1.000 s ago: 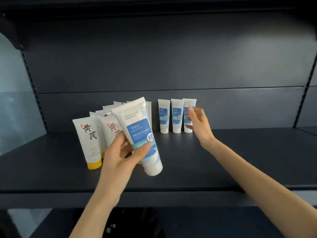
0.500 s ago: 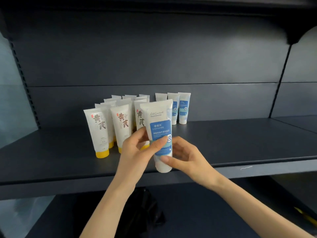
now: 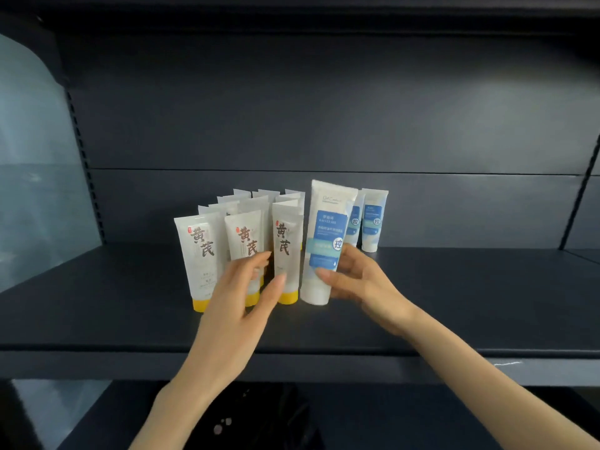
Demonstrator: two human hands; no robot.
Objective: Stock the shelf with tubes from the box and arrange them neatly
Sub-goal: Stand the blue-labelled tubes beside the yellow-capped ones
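Note:
A white tube with a blue label [image 3: 326, 241] stands cap-down on the dark shelf [image 3: 454, 306], right beside the yellow-capped tubes. My right hand [image 3: 357, 280] holds it low down, thumb on its front and fingers behind. My left hand [image 3: 243, 287] hovers with fingers spread and relaxed in front of the yellow-capped tubes [image 3: 285, 251], holding nothing. Several yellow-capped white tubes stand in rows going back. Behind the held tube stand smaller blue-label tubes [image 3: 373, 220], partly hidden.
The shelf runs wide to the right and left of the tubes. A dark back panel [image 3: 324, 108] closes the rear, and a translucent side panel [image 3: 35, 177] stands at the left. A dark bag [image 3: 259, 417] lies below the shelf's front edge.
The blue-label tube went from both hands at the shelf's front to standing on the shelf by the yellow-capped tubes. My left hand let go of it and drew left.

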